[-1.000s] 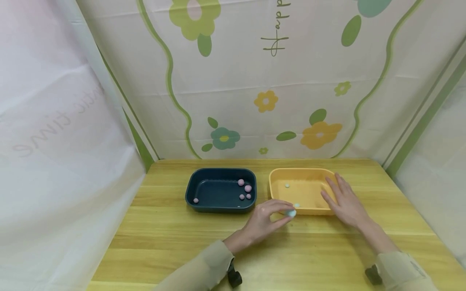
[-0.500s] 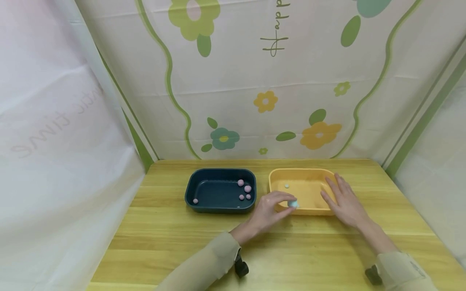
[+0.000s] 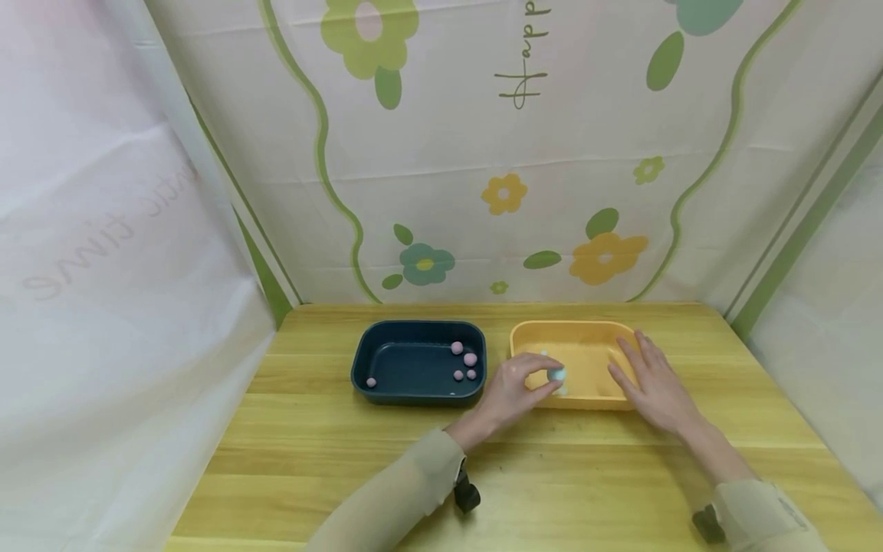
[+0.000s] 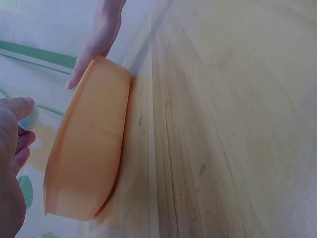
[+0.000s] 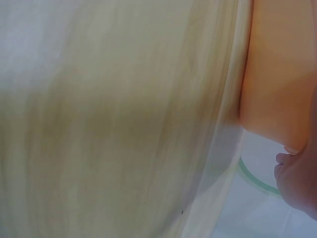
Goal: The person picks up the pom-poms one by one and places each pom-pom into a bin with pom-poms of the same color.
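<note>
My left hand [image 3: 510, 389] pinches a light blue ball [image 3: 556, 375] between thumb and fingertips, over the near left part of a yellow tray [image 3: 572, 402]. The left wrist view shows the same ball [image 4: 30, 119] above the tray's rim, partly hidden by the fingers. Small pale bits lie in the tray, one [image 3: 562, 391] just below the ball and another [image 3: 544, 353] partly behind the fingers. At the tray's right end, my right hand [image 3: 658, 387] rests on the rim with fairly straight fingers, some reaching inside.
A dark blue tray [image 3: 414, 399] stands left of the yellow one, holding several small pink balls [image 3: 470, 359]. Both sit on a wooden table [image 3: 331, 460]. A white flowered cloth [image 3: 441, 192] hangs behind, with more cloth at both sides.
My left hand has moved forward and slightly right with the blue ball, from the near rim to over the yellow tray. My right hand has stayed where it was.
</note>
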{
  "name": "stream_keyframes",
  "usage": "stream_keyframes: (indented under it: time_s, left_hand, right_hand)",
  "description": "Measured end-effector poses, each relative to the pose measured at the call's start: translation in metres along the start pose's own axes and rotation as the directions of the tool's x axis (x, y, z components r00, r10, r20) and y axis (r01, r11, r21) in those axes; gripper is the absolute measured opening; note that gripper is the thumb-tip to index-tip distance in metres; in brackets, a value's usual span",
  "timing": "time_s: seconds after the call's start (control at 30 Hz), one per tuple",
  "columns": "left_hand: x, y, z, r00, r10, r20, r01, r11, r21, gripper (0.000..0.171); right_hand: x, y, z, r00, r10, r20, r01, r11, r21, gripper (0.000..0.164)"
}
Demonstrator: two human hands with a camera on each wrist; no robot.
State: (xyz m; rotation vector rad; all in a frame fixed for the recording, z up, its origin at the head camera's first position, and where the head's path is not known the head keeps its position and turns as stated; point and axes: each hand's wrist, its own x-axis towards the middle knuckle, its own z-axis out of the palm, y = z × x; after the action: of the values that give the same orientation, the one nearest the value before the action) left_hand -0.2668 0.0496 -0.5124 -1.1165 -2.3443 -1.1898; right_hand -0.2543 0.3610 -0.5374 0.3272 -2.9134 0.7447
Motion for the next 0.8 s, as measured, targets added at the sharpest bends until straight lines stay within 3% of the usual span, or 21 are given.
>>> stream_keyframes:
  time_s: [0.27,0.5,0.8]
  left_hand:
    - [0.005,-0.005,0.002,0.999,-0.033,0.002,0.033,0.999,0.014,0.024]
    - [0.011,-0.011,0.004,0.995,-0.101,-0.007,0.101,0.995,-0.002,0.025]
    - [0.019,-0.016,0.005,0.994,-0.105,-0.018,0.106,0.994,0.035,0.027]
  right_hand:
    - [0.0,0.0,-0.001,1.0,0.001,0.005,-0.001,1.0,-0.009,0.077]
    - [-0.001,0.0,0.0,1.0,0.007,0.014,-0.007,1.0,-0.007,0.078]
    - [0.0,-0.001,0.0,1.0,0.004,0.003,-0.004,1.0,-0.006,0.078]
